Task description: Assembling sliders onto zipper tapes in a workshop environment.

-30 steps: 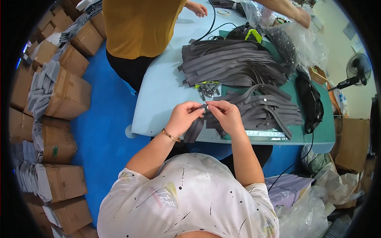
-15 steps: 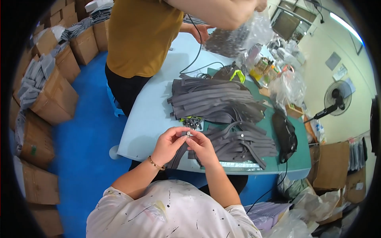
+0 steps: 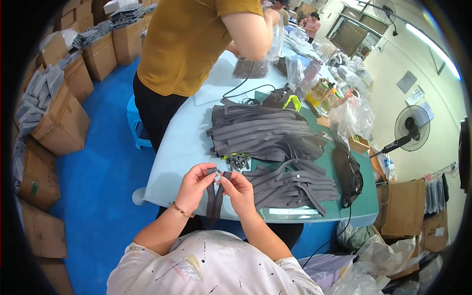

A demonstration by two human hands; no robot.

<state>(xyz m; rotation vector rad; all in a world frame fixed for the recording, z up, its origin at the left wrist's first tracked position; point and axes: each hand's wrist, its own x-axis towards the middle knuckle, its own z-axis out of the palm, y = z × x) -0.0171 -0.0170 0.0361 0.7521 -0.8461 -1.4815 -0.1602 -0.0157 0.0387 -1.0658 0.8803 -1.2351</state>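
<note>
My left hand [image 3: 193,187] and my right hand [image 3: 239,190] pinch the two upper ends of a grey zipper strip [image 3: 214,201], which hangs down between them over the front edge of the light blue table [image 3: 182,147]. A small metal piece shows at my left fingertips. Just beyond my hands lies a little heap of metal zipper sliders [image 3: 238,161]. A pile of grey strips [image 3: 290,184] lies to the right of my right hand, and a larger stack of grey strips [image 3: 263,132] sits farther back.
A person in a mustard shirt [image 3: 189,44] stands at the table's far left, handling a clear plastic bag. A black pouch [image 3: 348,176], a black cable and plastic bags lie on the green mat [image 3: 361,209]. Cardboard boxes [image 3: 61,123] line the blue floor at left. A fan [image 3: 412,129] stands at right.
My hands have drawn closer to me and lower, and the strip now hangs as two separated ends. The view has tilted up. The other person has lifted the plastic bag higher.
</note>
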